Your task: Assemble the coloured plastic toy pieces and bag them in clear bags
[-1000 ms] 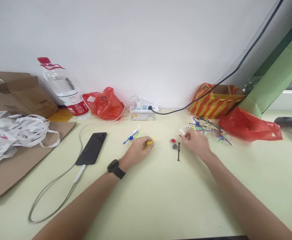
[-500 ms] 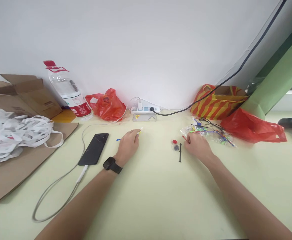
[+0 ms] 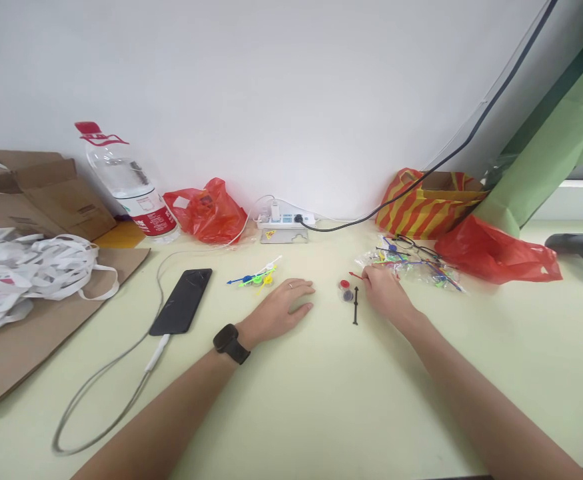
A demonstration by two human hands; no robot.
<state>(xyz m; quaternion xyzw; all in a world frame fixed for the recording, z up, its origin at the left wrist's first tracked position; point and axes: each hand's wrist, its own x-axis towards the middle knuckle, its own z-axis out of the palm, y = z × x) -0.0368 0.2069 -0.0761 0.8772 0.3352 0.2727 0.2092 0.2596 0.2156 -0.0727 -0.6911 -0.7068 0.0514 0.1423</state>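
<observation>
Half a sec. ago the L hand (image 3: pixel 278 312) was over the small pieces left of ctr.; now it's drawn back toward mid-frame, palm down, fingers loosely spread, thumb apart, nothing seen in its grip. The yellow arrow (image 3: pixel 265 282), held in that hand 1 sec. ago, now lies w/ the blue arrow (image 3: pixel 241 280), green & white ones in a loose cluster just beyond the hand. The R hand (image 3: pixel 387 292), right of ctr., is in abt. the same spot as before, fingertips pinched on the red arrow (image 3: pixel 356 275), whose tip sticks out to the left. Near that tip sit a red disc (image 3: pixel 344 285) & a grey disc (image 3: pixel 348 295), w/ the black arrow (image 3: pixel 356 307) beside them, unmoved.

The counter (image 3: pixel 301 413) is pale yellow-green, set against a plain white wall (image 3: pixel 291 100). Mid-left: phone (image 3: pixel 181 303) on a charging cord. Far left: white straps (image 3: pixel 61 263) on flat cardboard, an open box (image 3: pixel 46 190) behind, then a tilted-looking bottle (image 3: pixel 146 200) & a red bag (image 3: pixel 208 213). Back ctr.: power strip (image 3: pixel 286 219), black cable running to upper right. Right: bagged pieces w/ glasses, a striped bag (image 3: pixel 411 207), another red bag; green curtain (image 3: pixel 561 147) at upper right.
</observation>
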